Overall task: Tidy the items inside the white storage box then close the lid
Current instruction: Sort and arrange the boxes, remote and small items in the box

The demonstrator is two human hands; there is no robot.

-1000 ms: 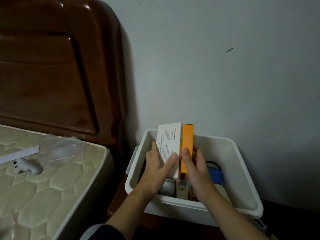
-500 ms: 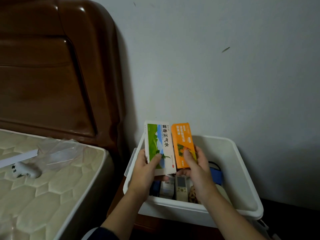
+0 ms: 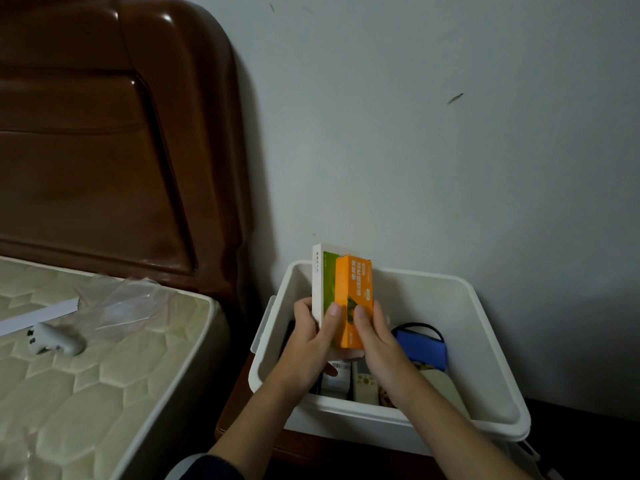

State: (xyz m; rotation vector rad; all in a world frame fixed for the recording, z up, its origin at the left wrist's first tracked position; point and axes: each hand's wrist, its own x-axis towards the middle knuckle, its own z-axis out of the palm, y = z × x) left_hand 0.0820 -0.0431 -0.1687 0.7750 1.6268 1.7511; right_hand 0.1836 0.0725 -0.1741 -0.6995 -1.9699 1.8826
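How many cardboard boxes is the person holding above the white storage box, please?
2: a white-and-green box in the left hand, an orange box overlapping it in the right hand. Others may lie hidden underneath.

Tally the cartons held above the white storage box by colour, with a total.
White-and-green carton: 1, gripped by the left hand.
Orange carton: 1, gripped by the right hand and overlapping the front of the other.
Total: 2, both upright over the white storage box.
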